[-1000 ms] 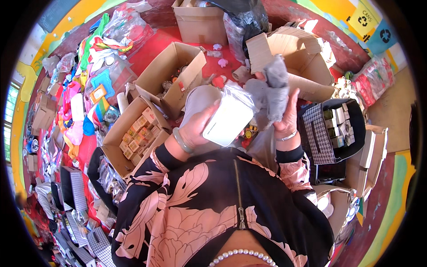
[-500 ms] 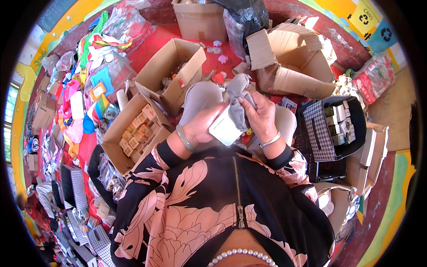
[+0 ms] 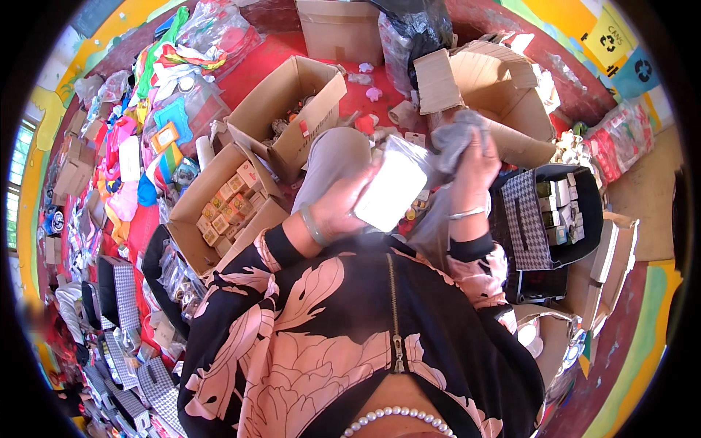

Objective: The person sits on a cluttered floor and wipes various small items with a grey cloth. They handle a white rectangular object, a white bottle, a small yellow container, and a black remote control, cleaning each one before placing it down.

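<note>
Near the middle of the frame the left hand (image 3: 343, 208) grips one white flat packet (image 3: 392, 191) from its lower left side, fingers closed on it. The packet's long axis runs from lower left to upper right, its upper end pointing at the right hand (image 3: 473, 164). That hand sits just to the packet's right and slightly higher, clenched around one grey cloth (image 3: 454, 139) that touches the packet's upper right corner. To the left stand two open cardboard boxes (image 3: 288, 109), the nearer one (image 3: 219, 212) holding small cartons.
</note>
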Demonstrator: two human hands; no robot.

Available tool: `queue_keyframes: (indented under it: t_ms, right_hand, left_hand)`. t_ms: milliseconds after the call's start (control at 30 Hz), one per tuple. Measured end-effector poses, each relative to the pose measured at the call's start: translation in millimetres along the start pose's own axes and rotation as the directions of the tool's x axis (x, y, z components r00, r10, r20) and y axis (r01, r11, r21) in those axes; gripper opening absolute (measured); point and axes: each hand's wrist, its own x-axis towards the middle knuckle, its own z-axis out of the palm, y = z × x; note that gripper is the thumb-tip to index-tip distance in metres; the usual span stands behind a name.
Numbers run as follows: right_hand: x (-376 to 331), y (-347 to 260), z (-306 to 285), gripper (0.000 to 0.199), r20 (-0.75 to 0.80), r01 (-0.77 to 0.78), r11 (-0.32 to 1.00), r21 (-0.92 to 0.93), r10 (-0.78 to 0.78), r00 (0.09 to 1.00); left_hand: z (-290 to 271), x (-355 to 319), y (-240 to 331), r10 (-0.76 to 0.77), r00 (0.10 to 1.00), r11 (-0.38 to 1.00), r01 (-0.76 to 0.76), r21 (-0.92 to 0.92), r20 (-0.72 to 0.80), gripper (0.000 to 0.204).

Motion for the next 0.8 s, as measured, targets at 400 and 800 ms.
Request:
queue_keyframes:
  t_ms: [400, 800]
  right_hand:
    - [-47.4, -0.4, 46.1, 0.051, 0.796, 0.59, 0.767, -0.253, -0.182, 0.577]
    - [-76.2, 20.5, 2.8, 0.029, 0.587, 0.044, 0.953, -0.298, 0.147, 0.796]
  left_hand:
    - [1.2, 23.7, 12.7, 0.441, 0.894, 0.897, -0.443, -0.009, -0.075, 0.036]
    - [17.6, 21.7, 30.9, 0.636, 0.756, 0.772, -0.629, 0.094, -0.158, 0.037]
